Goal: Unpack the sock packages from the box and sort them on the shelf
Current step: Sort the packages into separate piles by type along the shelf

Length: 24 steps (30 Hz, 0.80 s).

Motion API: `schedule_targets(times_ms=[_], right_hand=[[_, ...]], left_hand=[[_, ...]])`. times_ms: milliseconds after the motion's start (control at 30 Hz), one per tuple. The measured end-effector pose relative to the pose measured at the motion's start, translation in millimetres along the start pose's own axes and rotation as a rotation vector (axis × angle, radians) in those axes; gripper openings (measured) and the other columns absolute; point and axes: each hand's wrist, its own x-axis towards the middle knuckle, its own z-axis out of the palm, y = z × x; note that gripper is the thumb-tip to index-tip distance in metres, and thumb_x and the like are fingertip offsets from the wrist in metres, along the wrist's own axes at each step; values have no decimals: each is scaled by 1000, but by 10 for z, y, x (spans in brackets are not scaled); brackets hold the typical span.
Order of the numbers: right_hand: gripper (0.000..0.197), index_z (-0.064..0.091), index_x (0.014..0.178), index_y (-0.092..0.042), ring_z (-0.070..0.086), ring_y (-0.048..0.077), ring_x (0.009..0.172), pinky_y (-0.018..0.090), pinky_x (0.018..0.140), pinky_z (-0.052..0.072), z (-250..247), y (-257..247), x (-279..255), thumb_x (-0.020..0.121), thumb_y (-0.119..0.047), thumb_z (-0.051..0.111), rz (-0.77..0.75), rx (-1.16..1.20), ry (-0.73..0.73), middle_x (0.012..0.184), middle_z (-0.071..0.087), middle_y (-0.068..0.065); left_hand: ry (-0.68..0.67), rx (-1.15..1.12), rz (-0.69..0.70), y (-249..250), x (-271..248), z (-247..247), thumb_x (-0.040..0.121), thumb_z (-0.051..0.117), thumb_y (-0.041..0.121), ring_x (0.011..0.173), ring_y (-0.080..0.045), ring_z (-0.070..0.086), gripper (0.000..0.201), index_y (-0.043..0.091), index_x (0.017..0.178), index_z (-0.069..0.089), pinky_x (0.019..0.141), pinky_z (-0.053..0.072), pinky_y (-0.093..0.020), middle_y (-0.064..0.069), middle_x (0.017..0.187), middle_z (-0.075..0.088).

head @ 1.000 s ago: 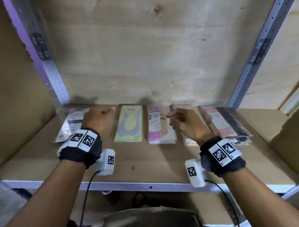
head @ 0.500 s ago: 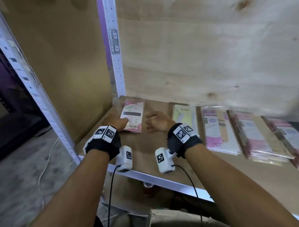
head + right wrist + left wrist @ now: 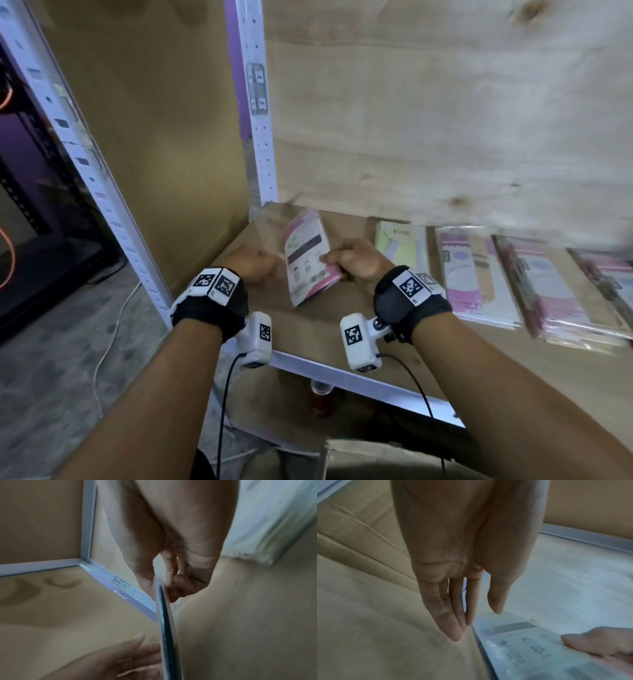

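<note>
Lifted off the shelf since half a second ago: pink packet, now tilted at frame center. Pinched at its right edge by the right hand, a closed grip. Left hand beside it, fingers straight, holding nothing. Four more packets flat at right.
</note>
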Motion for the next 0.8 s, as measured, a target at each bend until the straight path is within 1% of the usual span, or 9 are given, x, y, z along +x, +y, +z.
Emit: schedule_targets(times_ms=[133,200,267,333,433,500,667,733,800], right_hand=[[12,71,97,-1,66,28,89,41,83,56,-272,-125,-332,86,2,69,-196,-47,63,105,71,23],[23,71,107,0,69,25,79,39,77,57,-411,-181,-513,84,2,71,-292,-92,92,98,73,16],[22,74,101,-9,63,6,60,20,60,51,-565,-226,-698,81,0,73,-398,-200,100,81,70,-3],[25,74,101,-18,58,-1,64,11,62,42,-711,-245,-864,79,-6,76,-477,-341,137,83,67,-8],[28,73,103,-23,59,10,83,16,77,46,-953,-173,-1058,78,-16,80,-497,-455,162,100,64,-1],[24,73,101,-25,60,8,90,19,82,48,-1139,-69,-1146,79,-24,80,-458,-420,158,107,63,-3],[26,68,113,-24,60,8,98,24,86,49,-1638,236,-1256,89,-33,71,-374,-333,468,112,62,0],[32,64,120,-18,63,15,97,22,75,51,-1789,345,-1287,91,-33,69,-260,-302,451,111,64,4],[32,62,121,-8,67,18,83,17,48,48,-1895,468,-1334,95,-27,66,-181,-178,349,110,67,15]], left_hand=[[-75,-444,93,364,-258,138,96,62,38,64,-17,75,38,6,114,62,57,60,-26,-3,71,76],[-137,-569,112,561,-367,249,87,66,55,81,-22,77,51,9,110,63,71,63,-31,-10,93,75],[-188,-675,155,740,-456,363,84,67,59,96,-28,74,62,7,116,59,83,62,-40,-16,110,68],[-241,-789,227,868,-527,482,88,66,52,102,-28,73,54,8,119,58,85,61,-41,-19,115,69],[-241,-873,281,979,-605,684,96,64,29,103,-25,73,32,5,117,60,82,62,-34,-20,117,71],[-225,-865,276,1015,-618,839,98,61,16,101,-25,72,28,3,122,59,78,63,-32,-19,119,70],[-310,-806,298,1063,-643,1187,97,61,9,94,-23,72,17,3,113,63,71,63,-31,-17,115,72],[-382,-798,318,1082,-652,1305,96,62,10,93,-22,75,12,4,106,66,69,62,-28,-14,107,76],[-438,-782,330,1102,-648,1428,95,63,11,95,-23,75,10,6,104,68,70,61,-27,-12,104,77]])
